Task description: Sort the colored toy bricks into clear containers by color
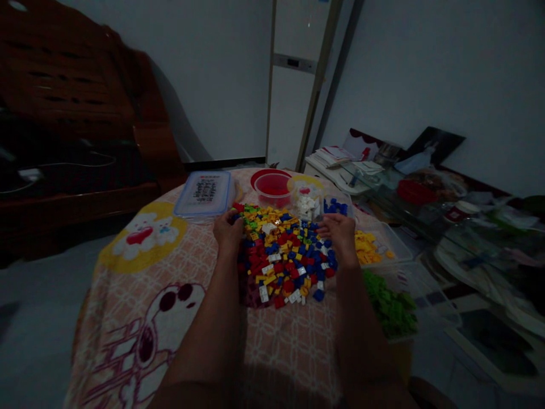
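Note:
A wide pile of mixed toy building bricks (pixel 283 255), in red, yellow, blue, white and some green, lies on the patterned tablecloth between my hands. My left hand (pixel 229 232) is at the pile's left edge, fingers curled in toward the thumb; what they hold, if anything, is hidden. On the opposite side, my right hand (pixel 342 230) reaches over the pile's right edge, fingers stretched and slightly apart, with no brick visible in them. Just beyond it sit blue bricks (pixel 335 205) in a clear container and a heap of white bricks (pixel 307 207).
Right of my right forearm, clear containers hold yellow bricks (pixel 367 247) and green bricks (pixel 389 304). A round red-bottomed tub (pixel 273 189) and a blue-rimmed lidded box (pixel 204 194) stand at the back. A cluttered glass table (pixel 383 187) adjoins on the right; a wooden bench (pixel 76 113) is left.

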Demonstrator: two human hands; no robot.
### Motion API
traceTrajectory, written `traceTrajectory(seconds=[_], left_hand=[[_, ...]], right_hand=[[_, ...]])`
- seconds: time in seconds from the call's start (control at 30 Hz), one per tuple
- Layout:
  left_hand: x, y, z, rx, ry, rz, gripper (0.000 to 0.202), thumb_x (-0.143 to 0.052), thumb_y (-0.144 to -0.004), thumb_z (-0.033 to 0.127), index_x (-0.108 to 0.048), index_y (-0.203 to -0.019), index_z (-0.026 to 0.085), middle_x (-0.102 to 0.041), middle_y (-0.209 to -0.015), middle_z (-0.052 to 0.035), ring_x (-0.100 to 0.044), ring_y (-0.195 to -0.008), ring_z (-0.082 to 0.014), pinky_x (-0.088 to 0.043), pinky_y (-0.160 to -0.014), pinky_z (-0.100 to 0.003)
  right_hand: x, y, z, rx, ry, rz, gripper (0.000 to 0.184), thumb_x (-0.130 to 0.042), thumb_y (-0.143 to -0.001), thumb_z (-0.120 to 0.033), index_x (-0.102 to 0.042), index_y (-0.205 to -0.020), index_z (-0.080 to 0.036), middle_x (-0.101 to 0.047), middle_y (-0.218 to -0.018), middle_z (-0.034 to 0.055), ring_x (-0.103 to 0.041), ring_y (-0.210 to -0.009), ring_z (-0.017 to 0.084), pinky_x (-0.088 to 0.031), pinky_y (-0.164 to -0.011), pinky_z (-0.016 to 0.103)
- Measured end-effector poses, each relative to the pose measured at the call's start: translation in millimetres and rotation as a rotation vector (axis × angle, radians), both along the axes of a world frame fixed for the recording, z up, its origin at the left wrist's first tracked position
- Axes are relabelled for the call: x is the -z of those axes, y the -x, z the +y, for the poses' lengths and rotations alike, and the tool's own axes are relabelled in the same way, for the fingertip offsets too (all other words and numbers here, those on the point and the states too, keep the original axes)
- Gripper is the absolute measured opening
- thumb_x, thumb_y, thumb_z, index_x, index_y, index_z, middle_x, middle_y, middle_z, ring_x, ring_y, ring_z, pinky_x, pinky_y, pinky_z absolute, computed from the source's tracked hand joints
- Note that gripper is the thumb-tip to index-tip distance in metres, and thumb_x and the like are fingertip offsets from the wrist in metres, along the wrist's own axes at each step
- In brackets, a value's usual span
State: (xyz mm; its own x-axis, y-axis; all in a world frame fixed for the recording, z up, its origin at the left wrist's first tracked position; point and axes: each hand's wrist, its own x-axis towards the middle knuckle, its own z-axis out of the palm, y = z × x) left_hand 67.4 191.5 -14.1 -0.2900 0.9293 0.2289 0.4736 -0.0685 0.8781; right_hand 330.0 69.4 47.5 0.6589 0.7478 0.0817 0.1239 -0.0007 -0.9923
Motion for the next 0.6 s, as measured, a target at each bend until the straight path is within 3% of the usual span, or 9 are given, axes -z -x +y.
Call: traceTrajectory(seconds=[0.13, 0.2, 0.33, 0.43, 0.6], left_hand=[[0.6, 0, 0, -0.004, -0.010, -0.014, 0.037, -0.065, -0.071, 0.026, -0.076, -0.105, 0.017, -0.068, -0.087, -0.0032, -0.061, -0.084, -0.0196, -0.051, -0.088, -0.034], [-0.3, -1, 0, -0.004, -0.007, -0.019, 0.036, -0.065, -0.071, 0.026, -0.076, -0.104, 0.017, -0.067, -0.084, -0.0026, -0.061, -0.082, -0.0190, -0.051, -0.086, -0.033], [-3.9, -2, -1, -0.001, 0.016, -0.025, 0.035, -0.065, -0.071, 0.025, -0.076, -0.103, 0.017, -0.066, -0.080, -0.0013, -0.061, -0.079, -0.0183, -0.050, -0.084, -0.032], [-5.1, -2, 0, -0.014, 0.035, -0.041, 0.035, -0.066, -0.070, 0.025, -0.077, -0.103, 0.017, -0.066, -0.081, -0.0015, -0.061, -0.079, -0.0185, -0.051, -0.085, -0.033], [-2.4, -4, 1, -0.002, 0.033, -0.094, 0.035, -0.064, -0.071, 0.024, -0.076, -0.103, 0.018, -0.068, -0.084, -0.0019, -0.062, -0.081, -0.0188, -0.051, -0.086, -0.033]], right_hand=[[-19.0, 10, -14, -0.233, 0.252, -0.459, 0.017, -0.057, -0.078, -0.027, -0.067, -0.072, -0.015, -0.066, -0.060, 0.0022, -0.062, -0.051, 0.014, -0.045, -0.050, 0.022], [-30.8, 15, -22, -0.239, 0.291, -0.646, 0.021, -0.054, -0.082, -0.027, -0.068, -0.072, -0.015, -0.068, -0.064, 0.0040, -0.064, -0.060, 0.016, -0.046, -0.057, 0.024], [-41.6, 18, -42, -0.143, 0.354, -0.790, 0.027, -0.049, -0.087, -0.029, -0.073, -0.084, -0.016, -0.072, -0.075, 0.0070, -0.068, -0.074, 0.019, -0.047, -0.068, 0.027], [-26.0, 17, -65, -0.089, 0.382, -0.861, 0.031, -0.053, -0.084, -0.029, -0.074, -0.104, -0.016, -0.074, -0.084, 0.0086, -0.068, -0.081, 0.021, -0.049, -0.077, 0.031], [28.1, 29, -122, -0.079, 0.379, -0.901, 0.044, -0.055, -0.079, -0.026, -0.068, -0.120, -0.020, -0.071, -0.113, 0.0115, -0.066, -0.096, 0.024, -0.051, -0.086, 0.036]])
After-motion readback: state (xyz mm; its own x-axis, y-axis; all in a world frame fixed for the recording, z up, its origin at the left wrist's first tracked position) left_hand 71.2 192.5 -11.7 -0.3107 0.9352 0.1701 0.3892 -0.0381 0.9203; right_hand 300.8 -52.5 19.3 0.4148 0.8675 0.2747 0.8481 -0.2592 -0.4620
